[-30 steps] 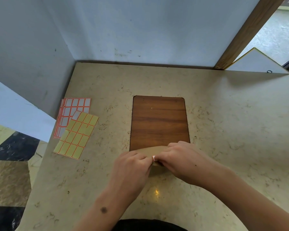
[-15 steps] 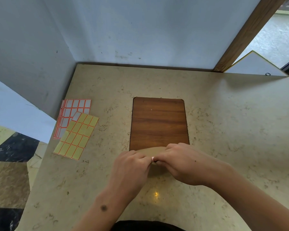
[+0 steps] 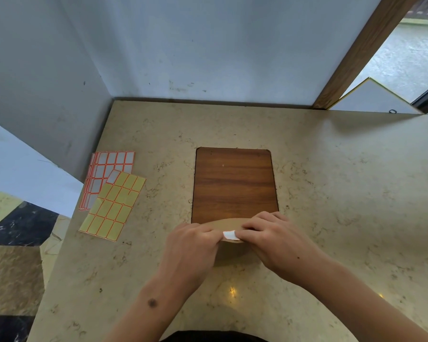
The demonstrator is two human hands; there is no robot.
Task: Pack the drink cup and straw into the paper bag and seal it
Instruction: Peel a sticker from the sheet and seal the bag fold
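The counter point(image 3: 331, 193) looks like polished, speckled beige stone, glossy enough to mirror lights. Set in it is a smooth wood-grain panel point(image 3: 234, 183). The bag point(image 3: 229, 222) is matt brown paper; the label sheets point(image 3: 113, 193) at left are paper.

The brown paper bag point(image 3: 229, 222) stands on the counter point(image 3: 331, 193) at the near edge of a wooden panel, its top folded over. A small white sticker point(image 3: 229, 235) lies on the fold. Cup and straw cannot be seen.
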